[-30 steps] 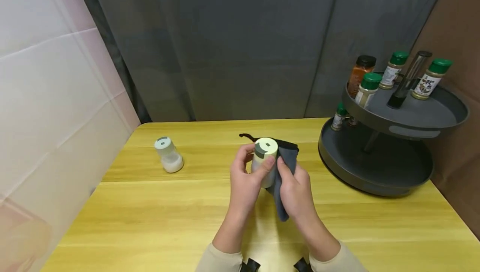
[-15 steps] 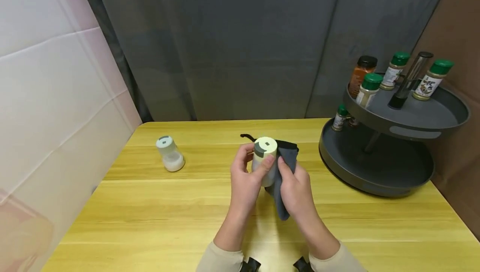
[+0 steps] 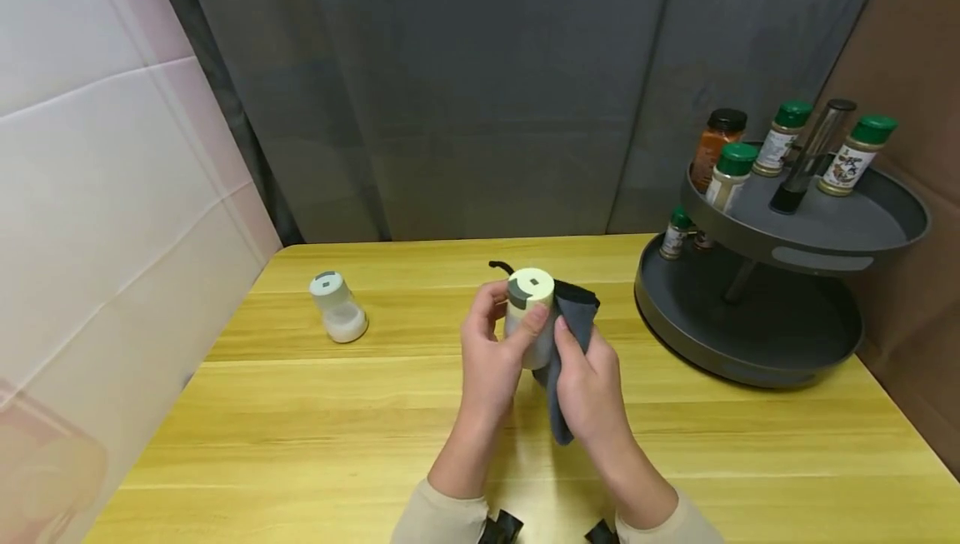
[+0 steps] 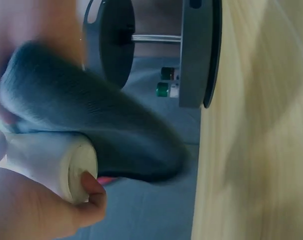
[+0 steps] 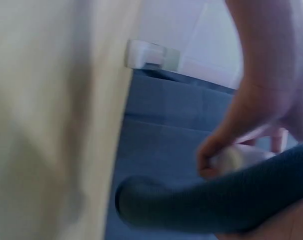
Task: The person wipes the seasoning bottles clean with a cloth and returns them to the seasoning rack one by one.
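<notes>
In the head view my left hand (image 3: pixel 487 365) grips a seasoning jar (image 3: pixel 536 344) with a pale, grey-marked lid, above the table's middle. Its thumb lies along the near side. A finger bends under the base of the jar (image 4: pixel 44 157) in the left wrist view. My right hand (image 3: pixel 592 386) holds a dark grey cloth (image 3: pixel 576 319) against the jar's right side; the cloth's lower end hangs down. Blurred in the right wrist view, the cloth (image 5: pixel 216 205) partly covers the jar. A similar jar (image 3: pixel 339 308) of white contents stands at the left of the table.
A two-tier dark turntable rack (image 3: pixel 750 361) stands at the right. On its upper tier are several green-capped spice bottles, an orange one (image 3: pixel 716 148) and a tall clear grinder (image 3: pixel 813 157). Smaller bottles (image 3: pixel 675 236) sit below. A grey curtain (image 3: pixel 480 94) hangs behind the wooden table (image 3: pixel 322 436).
The jar has risen very slightly in my left hand's grip. The cloth has shifted a little beside it, still held in my right hand. The standing jar has stayed put.
</notes>
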Motion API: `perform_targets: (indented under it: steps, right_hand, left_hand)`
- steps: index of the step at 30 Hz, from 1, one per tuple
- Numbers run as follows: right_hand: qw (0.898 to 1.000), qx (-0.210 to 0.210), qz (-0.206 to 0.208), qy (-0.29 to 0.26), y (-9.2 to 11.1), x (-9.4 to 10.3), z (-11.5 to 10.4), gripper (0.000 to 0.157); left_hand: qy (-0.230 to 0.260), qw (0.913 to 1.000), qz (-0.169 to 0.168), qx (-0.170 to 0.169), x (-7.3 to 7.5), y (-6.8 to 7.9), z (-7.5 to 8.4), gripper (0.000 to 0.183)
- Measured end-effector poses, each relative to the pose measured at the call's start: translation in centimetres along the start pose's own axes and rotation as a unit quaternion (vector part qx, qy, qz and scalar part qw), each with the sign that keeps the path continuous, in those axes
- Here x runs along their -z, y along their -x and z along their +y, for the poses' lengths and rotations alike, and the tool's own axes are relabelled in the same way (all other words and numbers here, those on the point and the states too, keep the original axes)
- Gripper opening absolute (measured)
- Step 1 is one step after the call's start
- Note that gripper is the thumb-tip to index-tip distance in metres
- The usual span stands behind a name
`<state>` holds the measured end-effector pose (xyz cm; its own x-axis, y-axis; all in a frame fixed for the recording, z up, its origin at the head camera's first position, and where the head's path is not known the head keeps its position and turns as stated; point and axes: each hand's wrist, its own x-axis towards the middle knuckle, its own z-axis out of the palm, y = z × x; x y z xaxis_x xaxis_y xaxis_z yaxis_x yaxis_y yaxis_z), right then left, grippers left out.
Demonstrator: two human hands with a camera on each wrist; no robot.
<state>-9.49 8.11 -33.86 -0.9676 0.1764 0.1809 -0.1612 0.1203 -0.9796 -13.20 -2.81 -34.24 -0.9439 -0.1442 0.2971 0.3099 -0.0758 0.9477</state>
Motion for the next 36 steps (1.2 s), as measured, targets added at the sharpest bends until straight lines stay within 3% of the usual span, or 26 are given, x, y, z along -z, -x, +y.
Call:
perform_targets:
  steps: [4, 7, 9, 13, 15, 17, 22, 24, 26, 28, 30, 36]
  right_hand:
    - [0.998, 0.063, 0.023, -0.018, 0.1, -0.2, -0.5, 0.036]
    - [0.994, 0.104, 0.031, -0.001, 0.4, -0.8, 0.0, 0.037]
    - [0.995, 0.094, 0.026, 0.011, 0.5, -1.1, 0.6, 0.038]
    - [1.0, 0.012, -0.002, -0.005, -0.1, -0.9, 0.6, 0.04]
    - [1.0, -0.008, -0.009, -0.019, -0.4, -0.6, -0.1, 0.041]
    - [0.999, 0.012, -0.004, -0.032, -0.3, -0.5, -0.7, 0.04]
    - [0.993, 0.114, 0.022, -0.026, 0.9, -1.5, -0.1, 0.04]
    - [0.994, 0.102, 0.017, -0.023, 1.1, -1.8, 0.5, 0.041]
    - [0.998, 0.058, 0.006, -0.027, 1.0, -1.6, 0.8, 0.04]
    - [0.999, 0.015, -0.003, -0.037, 0.6, -1.2, 0.4, 0.041]
    - [0.999, -0.001, -0.007, -0.049, 0.3, -0.8, -0.5, 0.042]
    - [0.993, 0.095, 0.02, -0.064, 0.7, -1.1, -1.2, 0.039]
  left_hand:
    - [-0.007, 0.9999, -0.01, -0.004, -0.2, 0.2, -0.4, 0.034]
    - [0.005, 1.0, 0.0, -0.002, -0.2, 0.4, -0.4, 0.035]
    - [0.012, 0.9999, 0.011, 0.0, -0.2, 0.4, -0.3, 0.035]
    - [0.016, 0.9995, 0.026, -0.009, 0.0, 0.3, -0.3, 0.034]
    - [0.008, 0.9997, 0.022, -0.011, 0.0, 0.3, -0.3, 0.033]
    - [0.006, 0.9998, 0.016, -0.011, -0.1, 0.4, -0.3, 0.032]
    - [0.017, 0.9998, 0.01, -0.004, -0.1, 0.5, -0.1, 0.033]
    - [0.021, 0.9996, 0.017, -0.004, 0.0, 0.4, 0.0, 0.034]
    - [0.022, 0.9995, 0.024, -0.005, 0.1, 0.3, 0.1, 0.035]
    - [0.016, 0.9994, 0.027, -0.012, 0.2, 0.2, 0.1, 0.034]
    - [0.006, 0.9995, 0.024, -0.017, 0.1, 0.1, 0.2, 0.034]
    - [0.011, 0.9999, 0.006, -0.007, -0.2, 0.4, 0.3, 0.034]
